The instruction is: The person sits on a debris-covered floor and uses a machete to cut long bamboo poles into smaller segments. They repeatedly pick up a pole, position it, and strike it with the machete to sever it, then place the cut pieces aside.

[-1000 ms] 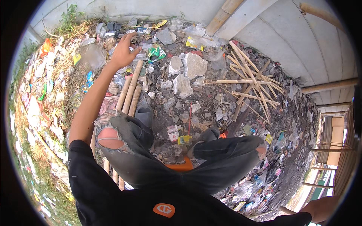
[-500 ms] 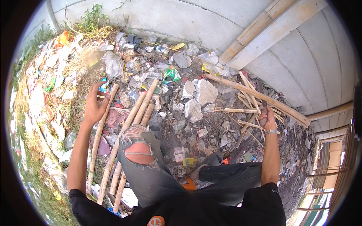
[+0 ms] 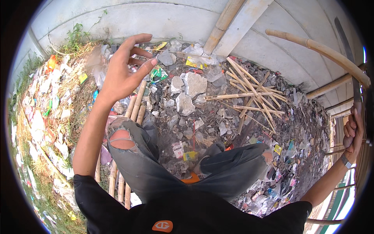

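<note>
My right hand [image 3: 352, 132], with a watch on its wrist, is raised at the far right, wrapped round the handle of a machete. The machete's long dark blade [image 3: 343, 35] points upward. A length of split bamboo [image 3: 321, 48] is up in the air across the blade and seems caught on it; how deep the edge sits in it I cannot tell. My left hand [image 3: 122, 74] hangs in the air at the upper left, fingers spread, holding nothing. Below, thin bamboo strips [image 3: 253, 91] lie crossed in a loose pile on the ground.
Several bamboo poles [image 3: 136, 103] lie beside my left leg. Broken concrete chunks [image 3: 194, 85] sit amid plastic litter in front of me. A grey panel wall [image 3: 163, 21] runs along the back, with a bamboo pole [image 3: 224, 25] and a post leaning there. Dry grass [image 3: 82, 70] covers part of the left.
My right hand has swung up and right with the machete, and the bamboo length has risen from the ground with the blade. My left hand has moved up and right, still open.
</note>
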Motion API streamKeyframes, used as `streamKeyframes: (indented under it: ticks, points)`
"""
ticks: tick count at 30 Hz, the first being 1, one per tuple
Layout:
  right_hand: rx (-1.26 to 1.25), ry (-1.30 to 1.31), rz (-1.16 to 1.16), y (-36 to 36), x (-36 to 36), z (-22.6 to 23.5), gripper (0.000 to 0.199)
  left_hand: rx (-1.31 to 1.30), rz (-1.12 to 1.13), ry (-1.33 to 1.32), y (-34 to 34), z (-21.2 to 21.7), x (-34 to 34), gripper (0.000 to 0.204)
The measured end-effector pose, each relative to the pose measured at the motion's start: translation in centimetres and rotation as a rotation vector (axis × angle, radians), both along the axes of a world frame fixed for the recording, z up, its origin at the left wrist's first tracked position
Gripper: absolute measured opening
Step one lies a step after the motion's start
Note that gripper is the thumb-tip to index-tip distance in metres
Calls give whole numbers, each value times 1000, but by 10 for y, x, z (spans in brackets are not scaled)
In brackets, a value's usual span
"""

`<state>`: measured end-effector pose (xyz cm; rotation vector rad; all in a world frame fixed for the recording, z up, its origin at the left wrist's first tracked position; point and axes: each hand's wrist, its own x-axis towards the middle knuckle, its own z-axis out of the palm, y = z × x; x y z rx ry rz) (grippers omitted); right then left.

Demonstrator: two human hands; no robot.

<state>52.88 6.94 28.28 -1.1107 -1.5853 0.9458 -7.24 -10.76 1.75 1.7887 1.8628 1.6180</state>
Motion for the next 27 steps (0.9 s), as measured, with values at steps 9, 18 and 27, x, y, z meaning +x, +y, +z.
streamKeyframes:
  ticks: [9, 18, 27]
  points:
    - [-14, 196, 228, -97, -13, -36, 31, 421, -54, 468, 185, 34, 106, 89]
    - [-354, 160, 421, -92, -111, -83, 20, 272, 34, 361, 184, -72, 98, 47]
    - [-447, 329, 518, 13, -180, -128, 12, -109, -63, 128, 194, -104, 122, 53]
